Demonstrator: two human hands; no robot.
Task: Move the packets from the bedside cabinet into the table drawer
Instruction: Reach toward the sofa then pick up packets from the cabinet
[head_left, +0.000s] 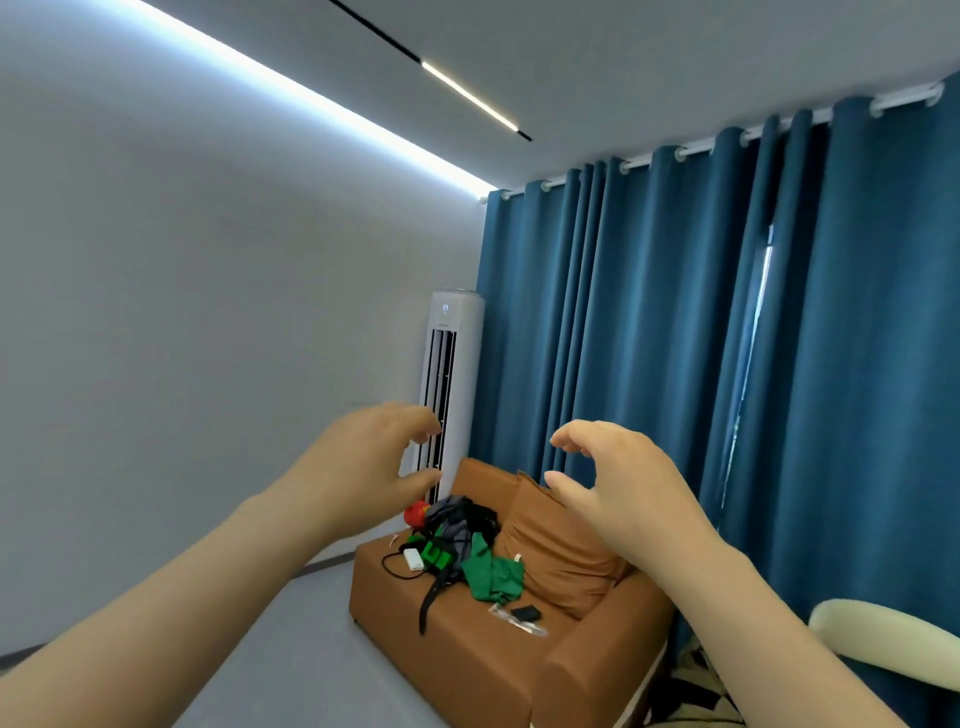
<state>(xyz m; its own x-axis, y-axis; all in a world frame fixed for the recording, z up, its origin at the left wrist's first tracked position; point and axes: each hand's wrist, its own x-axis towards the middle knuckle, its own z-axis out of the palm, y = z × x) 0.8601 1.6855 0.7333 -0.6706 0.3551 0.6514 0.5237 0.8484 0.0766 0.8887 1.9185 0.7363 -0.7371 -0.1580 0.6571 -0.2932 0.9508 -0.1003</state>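
In the head view both arms reach forward and up, bare to the elbow. The left hand (363, 462) is raised in front of a white tower air conditioner (453, 358). Its fingers are loosely curved over the thumb in an open C, and it holds nothing. The right hand (626, 491) hangs at about the same height and mirrors it, with its fingers bent, its thumb apart below them and nothing between them. The two hands face each other with a clear gap and do not touch.

Below them stands an orange-brown sofa (467, 670) against blue curtains (649, 322). A matching cushion (553, 551) leans at the back of the seat. A heap lies on the seat towards its far end:
- a grey and black bag (457, 514)
- a red object (414, 513) at the far edge
- green cloth (493, 574) just in front of the cushion
- a small white box (414, 559) with a black cable (390, 567) beside it

Nearer the front edge of the seat, a small black item (525, 613) rests on clear plastic.

A pale curved chair back (883, 636) enters at the lower right. A light strip (291, 88) runs along the ceiling.

Where the packets are cannot be told from this view.
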